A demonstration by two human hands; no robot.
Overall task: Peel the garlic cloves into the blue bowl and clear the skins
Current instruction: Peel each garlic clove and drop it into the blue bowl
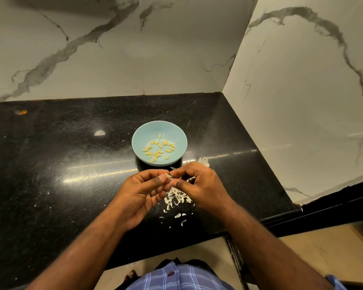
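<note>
Item one: round pale-blue ceramic bowl [159, 130], standing upright on the black speckled stone counter [50, 164], near the corner where two white grey-veined marble walls [113, 59] meet. I count roughly twenty small peeled yellow garlic cloves [158, 147] scattered loose across its floor.

Item two: one small garlic clove [168, 177], pale and still partly in its skin, pinched between both hands just in front of the bowl. My left hand [143, 191] curls its fingers inward with the thumb pressed to the clove; my right hand [194, 183] closes thumb and forefinger on it from the other side.

Item three: heap of white papery garlic skins [177, 198] on the counter directly under the hands, with stray flakes trailing toward the counter's near edge.

Item four: whitish papery clump [204, 160] behind the right hand's knuckles, beside the bowl; mostly hidden, so I cannot tell whether it is skins or unpeeled garlic.

The clove itself is largely covered by fingertips. A small orange speck [20, 112] sits far left on the counter, too small to identify. I can read no brand, label or writing anywhere.
</note>
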